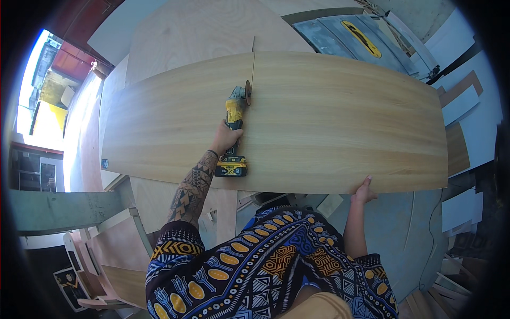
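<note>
Left hand (pixel 226 139): wrapped tight around the body of a yellow and black cordless grinder (pixel 234 130), fingers closed about the grip just ahead of the battery pack (pixel 231 166). The tattooed forearm runs up from the lower edge in line with the tool, which looks suited to pushing it straight along a line.

Grinder: lies on top of the long wooden board (pixel 319 122), left of the board's middle, its disc (pixel 247 92) at the far end of the tool and standing on edge in a thin cut (pixel 253 68) that runs in from the board's far edge.

Right hand (pixel 364 190): at the near edge of the board, right of the grinder, fingers curled over the edge with the thumb side up. The grip appears meant to steady the board; how hard it presses cannot be told.

Board: pale, grained, lying flat and crosswise over plywood sheets (pixel 202 32) that serve as the counter, its near edge overhanging them toward the person.

Table saw (pixel 356 37): beyond the board's far right corner, grey top with a yellow guard.

Offcuts (pixel 467 101): white and brown panels stacked past the board's right end.

Open doorway (pixel 48 80): past the board's left end, bright with daylight.
</note>
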{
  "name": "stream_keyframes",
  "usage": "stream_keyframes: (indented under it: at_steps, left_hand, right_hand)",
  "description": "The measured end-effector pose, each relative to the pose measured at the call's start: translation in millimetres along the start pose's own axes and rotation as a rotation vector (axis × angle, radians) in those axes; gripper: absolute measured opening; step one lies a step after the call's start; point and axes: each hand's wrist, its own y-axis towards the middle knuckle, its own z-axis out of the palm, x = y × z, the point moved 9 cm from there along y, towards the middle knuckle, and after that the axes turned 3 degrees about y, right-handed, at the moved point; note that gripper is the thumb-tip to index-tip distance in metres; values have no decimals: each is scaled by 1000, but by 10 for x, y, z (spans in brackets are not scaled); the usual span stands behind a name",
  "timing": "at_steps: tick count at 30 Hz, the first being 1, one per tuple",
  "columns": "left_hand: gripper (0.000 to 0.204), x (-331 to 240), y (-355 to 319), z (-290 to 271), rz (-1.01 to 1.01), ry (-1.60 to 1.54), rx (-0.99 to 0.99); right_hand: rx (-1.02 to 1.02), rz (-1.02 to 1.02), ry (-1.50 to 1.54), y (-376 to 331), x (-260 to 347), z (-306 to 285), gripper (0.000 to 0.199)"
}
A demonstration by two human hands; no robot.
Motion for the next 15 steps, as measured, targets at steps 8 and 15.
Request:
stream_keyframes:
  at_steps: [8,15]
  left_hand:
    - [60,-5,-43,14,-14,-20,4]
    - [55,-12,-54,30,-23,-29,12]
  right_hand:
    - [-21,21,-31,-124,156,56,86]
    - [-19,14,-1,-181,252,91,88]
